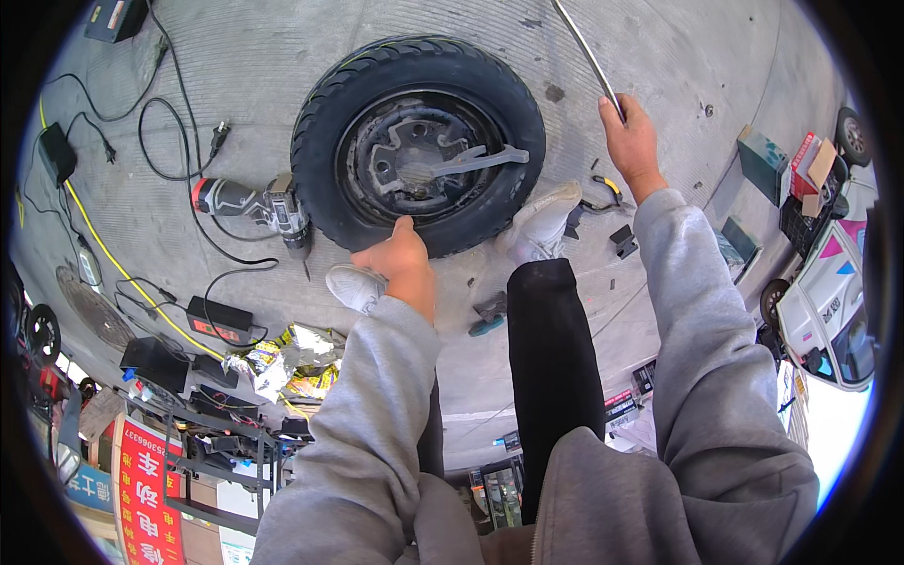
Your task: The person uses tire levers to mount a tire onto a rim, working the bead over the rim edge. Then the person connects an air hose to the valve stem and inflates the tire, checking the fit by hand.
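A black tyre on a wheel (325,141) lies flat on the ground in front of me, its dark metal hub facing up. My left hand (400,268) grips the near edge of the tyre, thumb on the sidewall towards the rim; its other fingers are partly hidden. Across the right side of the wheel lies a grey metal tool (485,160) with a forked inner end, reaching from the hub over the sidewall. To the right of the tyre, my right hand (631,146) is closed round a long, slightly curved tyre lever (589,58), held apart from the wheel.
A cordless drill (250,205) touches the tyre's left side, with black cables around it. My shoes (546,221) stand close to the near edge. Pliers (607,184) lie at the right. Crumpled foil packaging (301,358) sits lower left. Boxes (765,165) and a white vehicle (833,292) are far right.
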Demonstrator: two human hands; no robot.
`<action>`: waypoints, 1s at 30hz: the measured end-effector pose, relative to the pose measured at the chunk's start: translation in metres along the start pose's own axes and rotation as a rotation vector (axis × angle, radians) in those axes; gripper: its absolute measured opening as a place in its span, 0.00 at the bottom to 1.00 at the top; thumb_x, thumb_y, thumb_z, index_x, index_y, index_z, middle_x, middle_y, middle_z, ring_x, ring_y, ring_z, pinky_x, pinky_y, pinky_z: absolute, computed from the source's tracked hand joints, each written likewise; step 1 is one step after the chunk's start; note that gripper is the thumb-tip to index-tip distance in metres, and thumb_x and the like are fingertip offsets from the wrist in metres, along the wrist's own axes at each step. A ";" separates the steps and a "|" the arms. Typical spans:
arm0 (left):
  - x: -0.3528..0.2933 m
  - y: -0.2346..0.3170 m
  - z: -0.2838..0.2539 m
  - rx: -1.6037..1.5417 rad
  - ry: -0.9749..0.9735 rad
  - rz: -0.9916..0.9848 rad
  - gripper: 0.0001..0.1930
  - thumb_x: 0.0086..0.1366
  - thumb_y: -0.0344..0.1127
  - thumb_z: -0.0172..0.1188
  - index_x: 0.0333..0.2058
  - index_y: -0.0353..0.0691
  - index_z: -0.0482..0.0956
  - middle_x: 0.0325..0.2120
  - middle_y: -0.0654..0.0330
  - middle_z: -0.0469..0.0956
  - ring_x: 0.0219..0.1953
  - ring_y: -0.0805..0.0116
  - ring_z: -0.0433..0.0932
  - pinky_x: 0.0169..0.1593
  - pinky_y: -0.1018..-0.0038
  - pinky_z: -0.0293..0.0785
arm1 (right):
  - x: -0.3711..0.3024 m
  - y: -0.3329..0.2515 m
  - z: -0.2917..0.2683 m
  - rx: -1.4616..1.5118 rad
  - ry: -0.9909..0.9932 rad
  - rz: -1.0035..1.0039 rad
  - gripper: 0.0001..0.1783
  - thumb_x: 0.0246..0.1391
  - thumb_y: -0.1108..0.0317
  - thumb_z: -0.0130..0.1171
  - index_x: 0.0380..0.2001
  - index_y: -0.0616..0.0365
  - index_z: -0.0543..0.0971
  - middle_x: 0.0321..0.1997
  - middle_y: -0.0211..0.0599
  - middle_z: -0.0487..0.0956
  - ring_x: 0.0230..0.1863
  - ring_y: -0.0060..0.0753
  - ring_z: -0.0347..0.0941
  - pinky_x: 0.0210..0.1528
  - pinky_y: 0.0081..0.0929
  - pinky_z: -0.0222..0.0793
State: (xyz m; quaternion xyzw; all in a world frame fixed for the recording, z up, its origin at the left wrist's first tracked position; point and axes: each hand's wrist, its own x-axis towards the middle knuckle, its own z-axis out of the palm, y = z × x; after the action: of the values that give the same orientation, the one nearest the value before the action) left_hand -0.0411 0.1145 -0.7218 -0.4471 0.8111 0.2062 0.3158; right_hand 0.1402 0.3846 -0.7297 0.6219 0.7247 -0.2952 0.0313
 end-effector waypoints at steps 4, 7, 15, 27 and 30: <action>0.008 0.015 -0.009 0.037 -0.054 0.194 0.42 0.53 0.29 0.69 0.58 0.34 0.48 0.56 0.37 0.67 0.56 0.48 0.73 0.57 0.64 0.73 | -0.045 -0.022 -0.042 0.059 -0.124 -0.019 0.21 0.65 0.50 0.57 0.37 0.60 0.82 0.25 0.43 0.78 0.28 0.32 0.73 0.34 0.31 0.68; 0.013 0.027 -0.017 0.225 -0.071 0.387 0.49 0.52 0.30 0.70 0.64 0.30 0.42 0.58 0.34 0.65 0.60 0.47 0.71 0.63 0.65 0.67 | -0.073 -0.044 -0.065 -0.179 -0.311 -0.254 0.17 0.64 0.52 0.57 0.36 0.55 0.82 0.27 0.39 0.80 0.30 0.40 0.77 0.33 0.33 0.70; 0.028 0.040 -0.024 0.044 -0.147 0.312 0.53 0.52 0.35 0.74 0.65 0.32 0.42 0.59 0.40 0.65 0.58 0.50 0.71 0.55 0.57 0.73 | -0.054 -0.120 -0.017 -0.500 -0.456 -0.811 0.15 0.56 0.49 0.60 0.29 0.49 0.79 0.28 0.32 0.82 0.32 0.40 0.78 0.33 0.41 0.69; 0.040 0.054 -0.029 0.415 -0.188 0.242 0.42 0.51 0.41 0.70 0.54 0.30 0.51 0.50 0.42 0.69 0.45 0.52 0.77 0.33 0.55 0.78 | 0.004 -0.171 0.044 -0.629 -0.852 -1.010 0.15 0.53 0.45 0.63 0.35 0.40 0.84 0.25 0.22 0.82 0.34 0.30 0.78 0.46 0.33 0.58; 0.030 0.059 -0.032 0.414 -0.217 0.193 0.42 0.50 0.41 0.69 0.54 0.28 0.51 0.49 0.42 0.70 0.43 0.53 0.77 0.30 0.60 0.79 | 0.003 -0.166 0.048 -0.558 -0.828 -1.016 0.14 0.52 0.45 0.63 0.32 0.40 0.83 0.24 0.23 0.81 0.33 0.31 0.78 0.46 0.33 0.58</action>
State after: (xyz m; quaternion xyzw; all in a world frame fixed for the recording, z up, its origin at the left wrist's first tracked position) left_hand -0.1142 0.1070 -0.7166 -0.2687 0.8364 0.1118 0.4645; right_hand -0.0288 0.3559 -0.7051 0.0126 0.9020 -0.2888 0.3206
